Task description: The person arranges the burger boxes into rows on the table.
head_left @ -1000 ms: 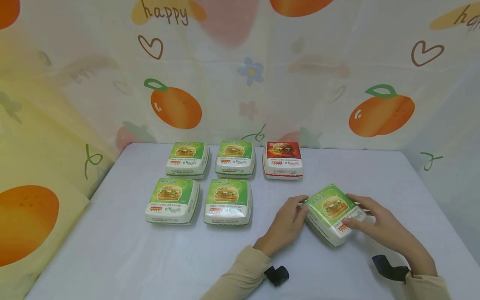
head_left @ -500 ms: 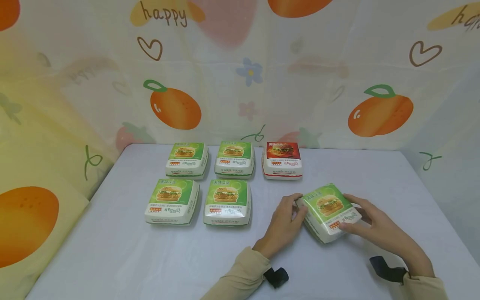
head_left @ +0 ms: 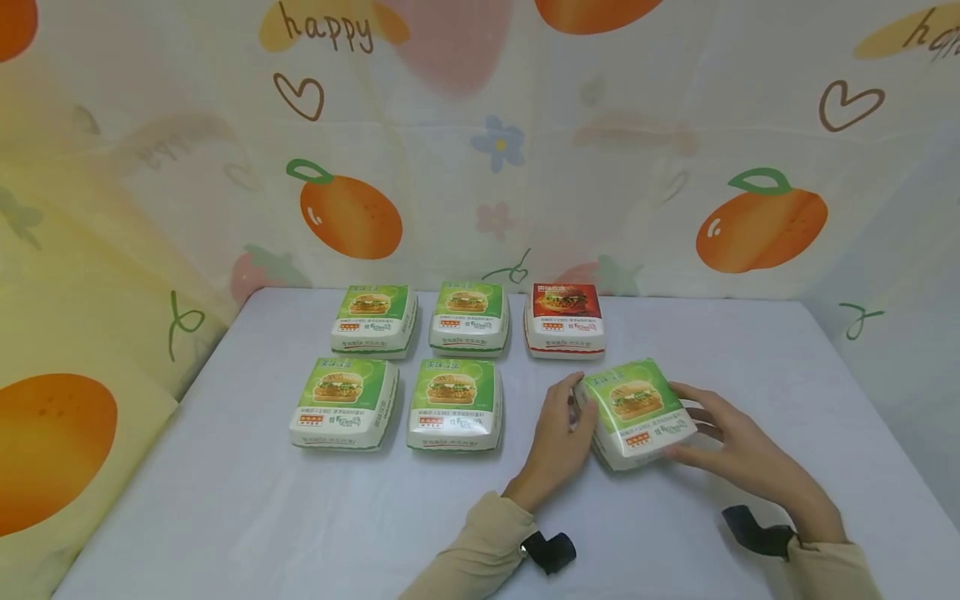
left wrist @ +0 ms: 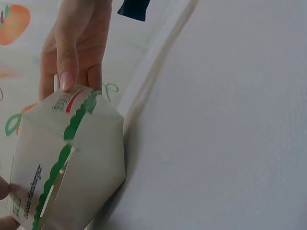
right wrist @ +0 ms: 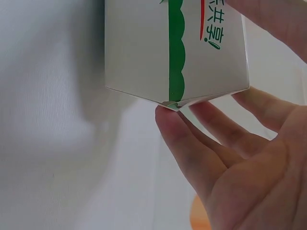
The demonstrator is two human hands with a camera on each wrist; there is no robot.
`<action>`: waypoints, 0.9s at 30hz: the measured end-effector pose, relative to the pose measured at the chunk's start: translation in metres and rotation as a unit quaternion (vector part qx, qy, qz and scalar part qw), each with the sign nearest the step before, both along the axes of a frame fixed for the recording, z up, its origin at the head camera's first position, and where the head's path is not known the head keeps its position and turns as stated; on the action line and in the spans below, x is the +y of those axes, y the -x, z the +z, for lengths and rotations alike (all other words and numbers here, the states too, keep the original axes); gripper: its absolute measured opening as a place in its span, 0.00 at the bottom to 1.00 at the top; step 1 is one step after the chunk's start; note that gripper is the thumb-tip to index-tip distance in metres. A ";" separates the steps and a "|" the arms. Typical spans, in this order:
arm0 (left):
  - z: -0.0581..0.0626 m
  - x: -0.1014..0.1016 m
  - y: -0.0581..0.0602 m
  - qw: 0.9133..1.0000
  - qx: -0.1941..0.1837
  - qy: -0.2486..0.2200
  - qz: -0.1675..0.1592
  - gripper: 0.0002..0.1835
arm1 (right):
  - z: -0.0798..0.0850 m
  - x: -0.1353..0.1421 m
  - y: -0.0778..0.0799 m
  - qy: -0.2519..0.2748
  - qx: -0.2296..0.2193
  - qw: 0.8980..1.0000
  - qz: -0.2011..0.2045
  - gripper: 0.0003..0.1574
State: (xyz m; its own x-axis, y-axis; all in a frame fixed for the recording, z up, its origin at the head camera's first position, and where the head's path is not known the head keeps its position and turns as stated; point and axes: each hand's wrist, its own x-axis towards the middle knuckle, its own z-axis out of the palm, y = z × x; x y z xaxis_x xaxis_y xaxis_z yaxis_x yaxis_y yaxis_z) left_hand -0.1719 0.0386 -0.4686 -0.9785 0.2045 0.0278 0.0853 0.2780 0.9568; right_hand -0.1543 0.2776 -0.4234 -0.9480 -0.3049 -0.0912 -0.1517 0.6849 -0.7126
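Both hands are on a green-and-white burger box (head_left: 637,407) at the right of the table, turned at a slight angle. My left hand (head_left: 553,446) holds its left side, thumb toward the near corner. My right hand (head_left: 742,454) grips the right side, thumb at the near right corner and fingers along the farther edge. In the left wrist view the box (left wrist: 98,148) shows its green scalloped band and a narrow gap along the lid seam; fingertips (left wrist: 4,188) of the left hand show at the edge. The right wrist view has the right fingers touching the box's (right wrist: 139,48) end.
A red burger box (head_left: 565,325) stands in the back row beside two green ones, the nearer green box (head_left: 468,321) and the far-left box (head_left: 375,323). Two more green boxes, one left (head_left: 345,406) and one right (head_left: 454,407), form the front row. A fruit-print cloth (head_left: 600,183) hangs behind the white table.
Both hands have brought the burger box leftward and slightly away from me, toward the front row. It has turned so its printed face sits straighter. The other boxes have not moved.
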 end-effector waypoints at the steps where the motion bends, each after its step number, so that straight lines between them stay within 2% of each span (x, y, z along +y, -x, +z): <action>1: 0.000 0.000 0.000 1.000 -0.001 -0.010 0.006 0.28 | 0.000 -0.001 0.001 0.003 0.001 1.000 0.001 0.57; 5: 0.000 0.000 0.001 0.999 -0.002 -0.036 0.031 0.28 | 0.001 -0.008 0.003 0.011 0.004 1.000 0.001 0.56; 12: 0.003 -0.002 0.003 0.996 0.000 -0.051 0.078 0.28 | 0.000 -0.017 0.006 0.016 0.002 1.000 0.004 0.54; 17: 0.007 -0.004 0.003 0.992 -0.015 -0.071 0.105 0.28 | -0.003 -0.024 0.006 0.017 0.001 1.000 0.008 0.53; 27: 0.009 -0.012 0.007 0.988 -0.037 -0.092 0.121 0.29 | -0.006 -0.036 0.005 0.031 0.005 0.999 0.009 0.52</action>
State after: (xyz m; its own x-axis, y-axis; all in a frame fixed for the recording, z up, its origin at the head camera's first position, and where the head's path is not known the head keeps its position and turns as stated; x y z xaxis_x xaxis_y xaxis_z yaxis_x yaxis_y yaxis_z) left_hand -0.1785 0.0268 -0.4596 -0.9988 -0.0377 -0.0301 -0.0338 0.1024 0.9942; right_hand -0.1589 0.2420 -0.4295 -0.9427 -0.3276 -0.0626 -0.1712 0.6364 -0.7521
